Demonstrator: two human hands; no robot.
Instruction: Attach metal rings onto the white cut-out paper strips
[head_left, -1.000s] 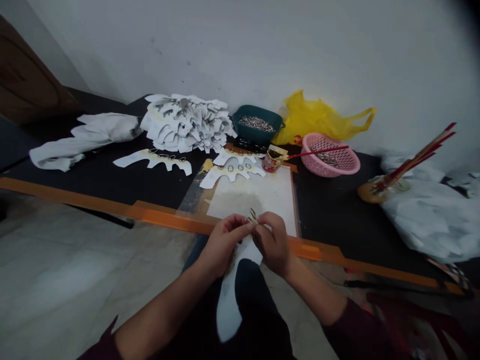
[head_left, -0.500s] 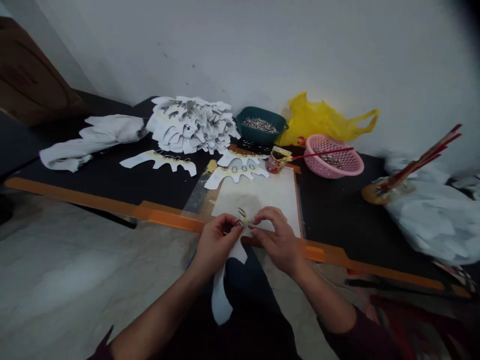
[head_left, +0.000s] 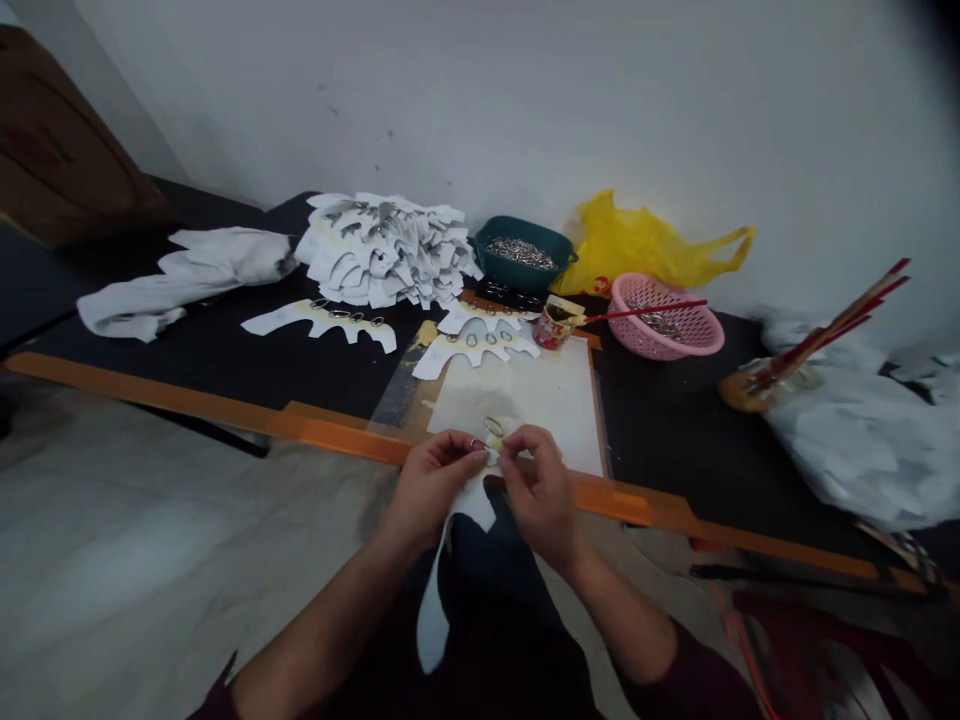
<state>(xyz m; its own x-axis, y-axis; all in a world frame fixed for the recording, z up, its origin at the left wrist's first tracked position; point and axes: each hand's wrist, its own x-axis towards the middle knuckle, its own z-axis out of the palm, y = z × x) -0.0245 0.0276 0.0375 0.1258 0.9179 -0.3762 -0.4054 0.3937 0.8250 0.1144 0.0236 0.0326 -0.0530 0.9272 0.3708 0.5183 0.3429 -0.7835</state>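
While angled inward, left hand (head_left: 433, 492) and right hand (head_left: 540, 497) pinch a paper cutout (head_left: 469, 510).

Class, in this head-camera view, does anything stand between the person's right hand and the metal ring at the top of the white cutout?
Nothing visible does: the right hand sits just beside the metal ring, at the end of the white cutout.

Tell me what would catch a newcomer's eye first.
The yellow plastic bag stands out against the white wall, behind the pink plastic basket. Left of it, a heap of white cutouts sits on the black table. In front, the left hand and right hand pinch a white cutout at the table's edge.
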